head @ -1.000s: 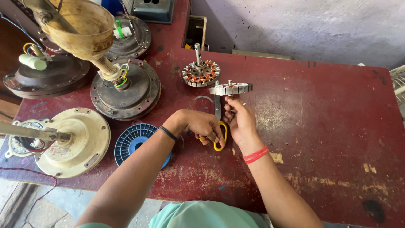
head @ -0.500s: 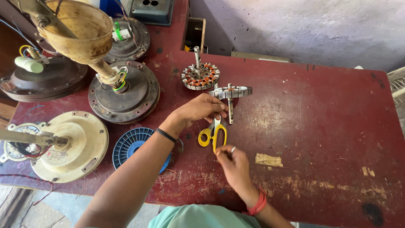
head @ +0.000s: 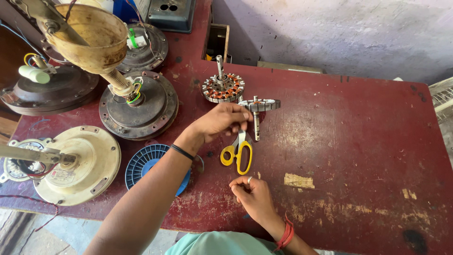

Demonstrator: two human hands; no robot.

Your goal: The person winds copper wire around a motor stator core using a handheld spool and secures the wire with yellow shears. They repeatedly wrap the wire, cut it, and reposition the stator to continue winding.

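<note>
My left hand [head: 221, 121] is closed over the blades of yellow-handled scissors [head: 237, 156], whose handles point toward me on the red table [head: 358, 141]. Its fingertips touch the rim of a small bare metal stator [head: 259, 105] with a shaft running toward me. Just behind it is a second stator with copper windings [head: 222, 88] and an upright shaft. My right hand [head: 254, 193], with a ring and a red wrist thread, rests nearer me with its fingers pinched together. I cannot see anything between them.
Several ceiling-fan motor housings crowd the left: two dark ones [head: 139, 105] [head: 45, 92], a cream one [head: 78, 163], and a cream canopy cup [head: 92, 35] on a rod. A blue ribbed disc [head: 146, 163] lies under my left forearm. A grey wall stands behind.
My right hand let go of the stator and drew back toward me. My left hand stayed over the scissors and now reaches up to the stator.
</note>
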